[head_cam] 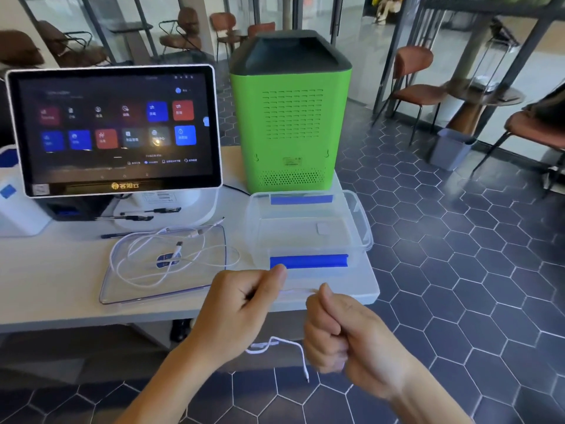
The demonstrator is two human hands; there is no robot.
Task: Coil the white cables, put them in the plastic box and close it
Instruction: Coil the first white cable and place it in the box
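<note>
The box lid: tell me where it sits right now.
In the head view the lid lies flat on the white table, left of the open plastic box, before the monitor, with loose white cables on it.

You've got white cables [171,258], a clear plastic box [308,231] with blue clips [308,261], a bright green machine [290,117], and a dark hexagon-tiled floor [458,270].

Daylight enters from the glazed walls at rear; scene bright and evenly lit. Soft shadow beneath the counter [46,313]. Touchscreen [114,130] dim, faint reflections. Wide-angle bending at edges. Slight overall softness; background chairs [419,87] blurred.
</note>
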